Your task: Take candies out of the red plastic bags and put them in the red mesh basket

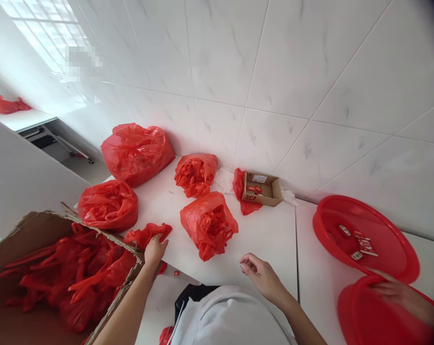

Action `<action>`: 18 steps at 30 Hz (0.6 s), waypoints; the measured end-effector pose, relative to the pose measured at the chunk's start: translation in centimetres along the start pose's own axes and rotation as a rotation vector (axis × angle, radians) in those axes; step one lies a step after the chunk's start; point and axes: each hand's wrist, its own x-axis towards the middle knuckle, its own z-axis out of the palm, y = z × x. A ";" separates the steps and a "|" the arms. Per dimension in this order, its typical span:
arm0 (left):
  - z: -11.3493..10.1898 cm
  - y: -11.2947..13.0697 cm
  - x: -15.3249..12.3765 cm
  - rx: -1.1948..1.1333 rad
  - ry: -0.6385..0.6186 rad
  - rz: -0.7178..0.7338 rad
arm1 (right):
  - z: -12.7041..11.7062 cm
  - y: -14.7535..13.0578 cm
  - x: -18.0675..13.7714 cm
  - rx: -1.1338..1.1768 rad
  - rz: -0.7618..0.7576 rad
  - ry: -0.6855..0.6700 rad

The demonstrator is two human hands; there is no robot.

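Clamping small bag point(142, 235), left of centre: left hand point(156, 249), fingertips partly hidden. Right hand point(259, 274), lower centre, half-curled; can't tell grip. Carton point(26, 242) cut off lower left.

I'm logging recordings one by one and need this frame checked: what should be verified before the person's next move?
1. Left hand firmly gripping the small red bag: cannot tell; it touches it, fingers partly hidden.
2. Right hand free: ok, nothing visible in it.
3. Large cardboard box open: ok, red bags inside.
4. Co-worker's hand clear of the person's hands: ok, it is at the lower red basin.
5. Floor free of stray items: not ok, a small red item lies there.
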 end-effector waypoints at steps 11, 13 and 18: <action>-1.4 1.6 1.1 -0.071 -0.004 0.061 | -0.1 -0.2 -0.6 -0.022 0.017 0.008; -2.2 1.9 1.0 -0.119 0.036 -0.002 | -0.3 -0.1 -0.8 -0.011 0.016 0.036; -6.4 5.5 -3.2 -0.521 0.252 -0.169 | -0.8 0.7 -1.4 0.076 0.024 0.077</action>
